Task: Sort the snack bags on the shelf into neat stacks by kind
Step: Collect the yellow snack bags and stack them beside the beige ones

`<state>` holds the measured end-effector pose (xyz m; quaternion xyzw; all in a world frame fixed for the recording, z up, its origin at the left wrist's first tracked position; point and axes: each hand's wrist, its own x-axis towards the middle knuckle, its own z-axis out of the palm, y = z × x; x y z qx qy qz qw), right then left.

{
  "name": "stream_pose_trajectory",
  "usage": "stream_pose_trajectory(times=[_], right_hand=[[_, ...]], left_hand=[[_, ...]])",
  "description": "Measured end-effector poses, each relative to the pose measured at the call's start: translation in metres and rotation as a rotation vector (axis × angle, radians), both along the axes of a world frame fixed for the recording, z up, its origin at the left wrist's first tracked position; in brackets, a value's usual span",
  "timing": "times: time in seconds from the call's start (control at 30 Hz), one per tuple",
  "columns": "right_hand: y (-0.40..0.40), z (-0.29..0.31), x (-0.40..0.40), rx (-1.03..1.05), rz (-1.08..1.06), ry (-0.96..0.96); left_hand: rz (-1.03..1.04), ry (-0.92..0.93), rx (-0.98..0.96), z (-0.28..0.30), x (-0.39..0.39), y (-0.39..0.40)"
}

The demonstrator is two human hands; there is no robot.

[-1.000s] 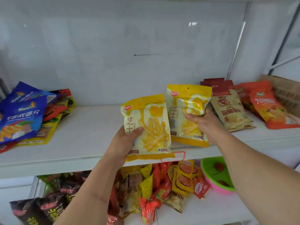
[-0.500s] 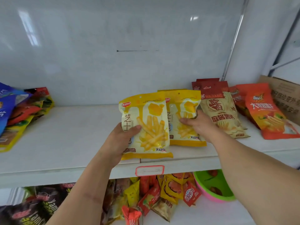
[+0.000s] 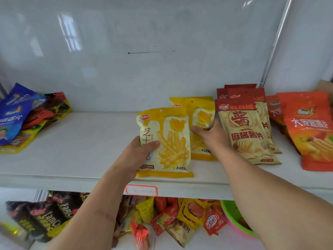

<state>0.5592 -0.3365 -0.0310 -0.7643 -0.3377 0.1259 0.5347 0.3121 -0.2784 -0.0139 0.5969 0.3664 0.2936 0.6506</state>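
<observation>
Sorting partway: left hand [image 3: 139, 156] grips one yellow cheese-fries bag [image 3: 167, 141], right hand [image 3: 209, 136] presses flat on another [image 3: 201, 112]; mixed pile [image 3: 32, 116] at shelf [image 3: 81, 141] left remains.

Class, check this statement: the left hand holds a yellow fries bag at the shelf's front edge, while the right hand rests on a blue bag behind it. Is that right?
Not quite. The head view shows the right hand on a second yellow fries bag, not a blue one. The left hand does hold a yellow fries bag at the shelf's front edge.
</observation>
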Motion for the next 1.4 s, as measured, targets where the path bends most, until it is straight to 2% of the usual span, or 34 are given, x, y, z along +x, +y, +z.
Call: stream_pose_trajectory(times=[0.13,0.4,0.6,0.77,1.23,1.4], right_hand=[[-0.010,0.009,0.000,-0.094,-0.041,-0.025],[-0.031,0.008,-0.018,-0.061,0.072,0.074],[-0.022,0.003,-0.011,-0.130,0.069,0.002],[-0.009,-0.003,-0.001,-0.136,0.063,-0.054],[0.023,-0.011,0.018,-0.091,0.010,-0.057],[0.018,-0.004,0.008,-0.145,-0.071,-0.233]], left_hand=[[0.013,0.073,0.050,-0.005,0.019,-0.007],[0.128,0.248,0.301,-0.018,0.056,-0.014],[0.214,0.492,0.525,-0.029,0.077,-0.010],[0.207,0.493,0.557,-0.035,0.089,-0.002],[0.258,0.531,0.622,-0.034,0.110,0.006],[0.291,0.585,0.639,-0.027,0.103,-0.002]])
